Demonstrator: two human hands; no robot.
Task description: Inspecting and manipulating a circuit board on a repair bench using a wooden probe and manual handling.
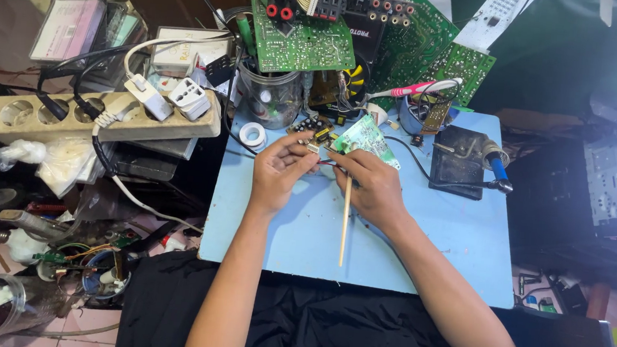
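Observation:
On the light blue work mat (437, 246) my left hand (279, 169) pinches the near edge of a small green circuit board (363, 136) that carries dark and yellow parts. My right hand (371, 186) rests beside it, touching the same board, with a thin wooden-handled tool (344, 222) held in its fingers and pointing toward me. A red wire runs between the two hands.
Larger green circuit boards (302, 45) pile up at the back. A beige power strip (95, 117) with plugs lies left, a glass jar (270, 98) and tape roll (253, 133) behind my hands, a black soldering stand (457, 161) right. Black cloth (309, 324) covers my lap.

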